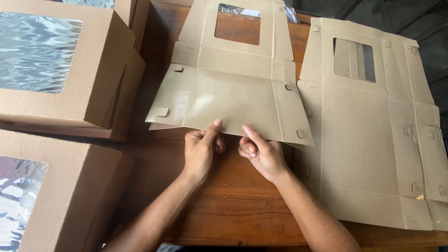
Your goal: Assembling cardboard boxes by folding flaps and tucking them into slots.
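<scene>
Left hand [201, 148] and right hand [260, 151] pinch the near edge of a flat box blank [233, 100], fingers clamped, lifting it off the table [233, 205].

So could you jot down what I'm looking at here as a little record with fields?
Setting: brown wooden table
Left hand: pinching the near edge of a flat, unfolded brown cardboard box blank with a clear window
Right hand: pinching the same edge, beside the left hand
To the right: stack of flat brown cardboard blanks
To the left: assembled brown cardboard boxes with clear film windows
</scene>
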